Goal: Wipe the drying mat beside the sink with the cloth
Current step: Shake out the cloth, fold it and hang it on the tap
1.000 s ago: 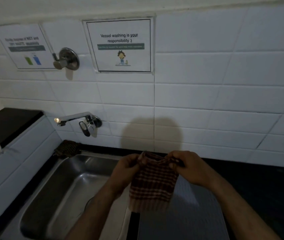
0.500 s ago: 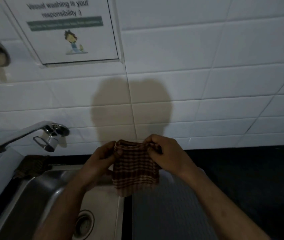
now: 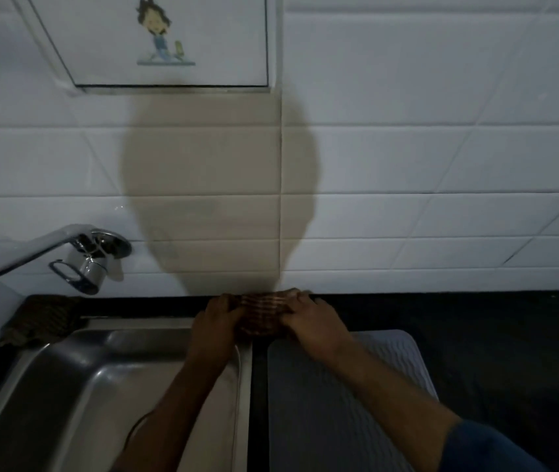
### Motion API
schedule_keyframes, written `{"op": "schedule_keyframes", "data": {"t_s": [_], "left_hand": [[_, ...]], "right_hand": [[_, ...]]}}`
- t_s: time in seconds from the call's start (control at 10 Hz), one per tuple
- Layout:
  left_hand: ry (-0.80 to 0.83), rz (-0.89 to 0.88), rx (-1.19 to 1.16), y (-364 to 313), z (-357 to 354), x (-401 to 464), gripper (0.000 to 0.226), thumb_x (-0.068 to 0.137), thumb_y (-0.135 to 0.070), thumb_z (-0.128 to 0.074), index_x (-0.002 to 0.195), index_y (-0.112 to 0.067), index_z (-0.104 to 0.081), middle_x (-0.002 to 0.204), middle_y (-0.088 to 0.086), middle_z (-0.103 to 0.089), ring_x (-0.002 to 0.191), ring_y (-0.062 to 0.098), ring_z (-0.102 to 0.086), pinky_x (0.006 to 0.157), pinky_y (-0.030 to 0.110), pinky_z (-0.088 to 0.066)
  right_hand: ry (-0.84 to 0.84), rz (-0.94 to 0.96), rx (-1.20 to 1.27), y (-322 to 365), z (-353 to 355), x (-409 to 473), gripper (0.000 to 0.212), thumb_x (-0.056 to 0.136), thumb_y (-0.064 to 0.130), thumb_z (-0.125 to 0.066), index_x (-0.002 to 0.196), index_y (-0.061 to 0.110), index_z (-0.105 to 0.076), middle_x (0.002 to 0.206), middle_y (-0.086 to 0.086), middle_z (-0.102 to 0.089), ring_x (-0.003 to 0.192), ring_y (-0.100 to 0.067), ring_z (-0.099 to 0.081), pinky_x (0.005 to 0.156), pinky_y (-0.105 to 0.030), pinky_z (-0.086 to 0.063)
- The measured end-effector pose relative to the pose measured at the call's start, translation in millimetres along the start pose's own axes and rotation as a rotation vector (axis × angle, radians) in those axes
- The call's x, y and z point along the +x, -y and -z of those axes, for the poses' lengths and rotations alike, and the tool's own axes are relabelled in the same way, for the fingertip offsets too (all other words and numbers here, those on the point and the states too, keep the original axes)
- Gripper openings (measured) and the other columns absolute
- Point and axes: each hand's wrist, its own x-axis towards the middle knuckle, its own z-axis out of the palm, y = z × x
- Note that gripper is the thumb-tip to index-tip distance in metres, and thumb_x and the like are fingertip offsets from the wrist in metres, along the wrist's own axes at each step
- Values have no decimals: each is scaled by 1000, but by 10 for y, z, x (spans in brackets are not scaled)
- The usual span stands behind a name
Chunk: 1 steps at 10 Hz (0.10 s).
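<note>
1. The left hand [image 3: 218,321] and the right hand [image 3: 312,323] both grip the checked cloth [image 3: 261,315], bunched at the far edge of the drying mat [image 3: 339,403], probably to begin wiping from the wall side.
2. The grey ribbed mat lies on a dark counter [image 3: 492,335], just beside the steel sink [image 3: 83,386]; white tiles [image 3: 441,165] stand behind, in dim light.

We reach both arms forward toward the cloth [image 3: 261,313], our one landmark, which lies bunched between our hands. Our left hand [image 3: 216,319] sits at the cloth's left edge, knuckles up, fingers curled onto the fabric. Our right hand [image 3: 312,321] sits at its right edge, fingers bent over the top of the fabric and gripping it. Both forearms run back from the cloth toward us, the right one ending in a blue sleeve [image 3: 489,449], the left one bare.
</note>
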Motion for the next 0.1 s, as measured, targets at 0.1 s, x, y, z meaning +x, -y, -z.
{"op": "schedule_keyframes", "data": {"t_s": [0.1], "left_hand": [[-13,58,-54,12,-69,-92,35,84,-21,-62,118,-16,-70,127,19,-64,112,41,-61,91,48,-51]], "right_hand": [[121,-68,10,47,-118,-148,33,90,20,-60,123,20,-65,141,-13,-51,128,-35,-48,95,-42,-43]]}}
